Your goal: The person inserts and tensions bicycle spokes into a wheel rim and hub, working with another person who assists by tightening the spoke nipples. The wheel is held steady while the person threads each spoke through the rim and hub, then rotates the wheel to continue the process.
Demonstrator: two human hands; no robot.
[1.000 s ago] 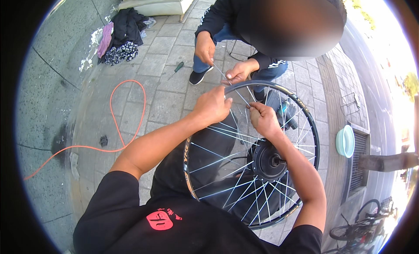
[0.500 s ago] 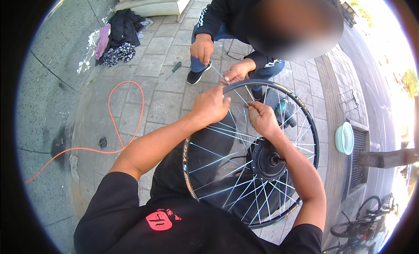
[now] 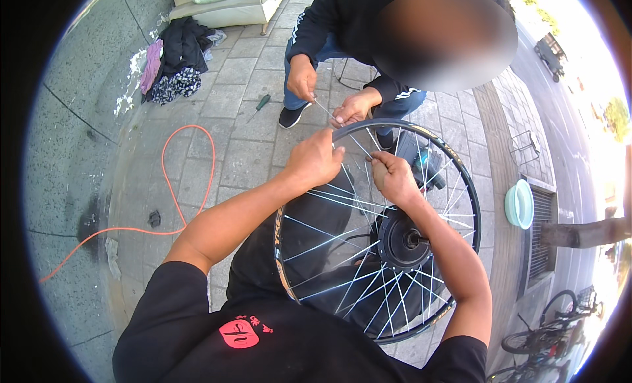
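Observation:
A spoked bicycle wheel (image 3: pixel 476 208) with a black rim and a large black hub (image 3: pixel 400 246) leans against my legs. My left hand (image 3: pixel 313 162) is closed on the rim at the wheel's far left; the fingertips are partly hidden. Inside the rim, my right hand (image 3: pixel 396 177) pinches a silver spoke (image 3: pixel 359 144), its forearm crossing over the wheel beside the hub. Across from me a crouching person's two hands (image 3: pixel 353 109) hold a thin metal rod (image 3: pixel 323 109) by the far rim, close to my left hand.
A green-handled screwdriver (image 3: pixel 263 102) lies on the paving by the person's shoe. An orange hose (image 3: pixel 212 165) loops at left. A teal power tool (image 3: pixel 429 167) sits behind the wheel. Clothes (image 3: pixel 181 57) lie by the wall, and a mint basin (image 3: pixel 520 205) stands at right.
The other person's hand on the rod has shifted slightly down and left. My hands keep their places on the wheel. A vehicle on the road at upper right has come further into view.

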